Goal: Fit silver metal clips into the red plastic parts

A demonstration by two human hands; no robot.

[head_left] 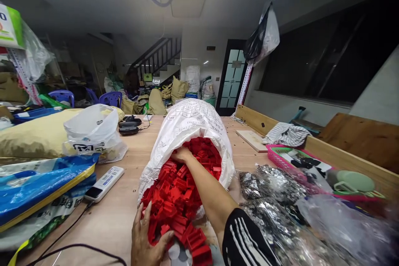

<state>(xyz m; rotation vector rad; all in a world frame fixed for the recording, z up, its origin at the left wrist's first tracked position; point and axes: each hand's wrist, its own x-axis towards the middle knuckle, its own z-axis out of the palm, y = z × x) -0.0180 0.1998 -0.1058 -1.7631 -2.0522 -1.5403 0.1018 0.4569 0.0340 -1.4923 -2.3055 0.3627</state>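
A white woven sack point(193, 120) lies on its side on the table, its mouth facing me. Red plastic parts point(177, 191) fill it and spill out of the opening toward the front edge. My right hand point(182, 155) reaches deep into the mouth, against the inner left side of the sack; its fingers are mostly hidden among the parts. At the lower left of the opening, my left hand point(148, 232) has its thumb and fingers spread around the spilled red parts, close to the sack's rim.
On the left are a power bank point(104, 183) with a cable, a blue-yellow bag point(46, 187) and a white plastic bag point(93, 133). Bags of small metal pieces point(274, 191) and a pink basket point(280, 158) lie right. A wooden board point(252, 140) sits behind them.
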